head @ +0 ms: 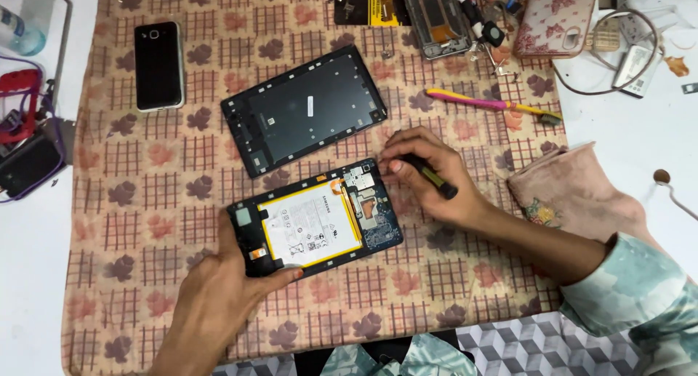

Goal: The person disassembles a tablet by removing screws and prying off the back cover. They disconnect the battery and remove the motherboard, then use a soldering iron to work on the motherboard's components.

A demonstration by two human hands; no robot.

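Tablet [314,220] opened, back cover [304,108] off above it.
Left hand [225,285] grips its lower-left edge; right hand [429,176] pinches a screwdriver [430,175] at its upper-right corner; board still in.

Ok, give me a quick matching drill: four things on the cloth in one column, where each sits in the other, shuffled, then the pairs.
Things:
1. opened tablet
2. back cover
3. black phone
4. screwdriver

Places:
A. far left of the cloth, lying alone
B. in the right hand, tip at the tablet's upper right corner
C. under the left hand, which steadies its near left end
D. just beyond the opened tablet, inner side up

Pairs: 1-C, 2-D, 3-A, 4-B
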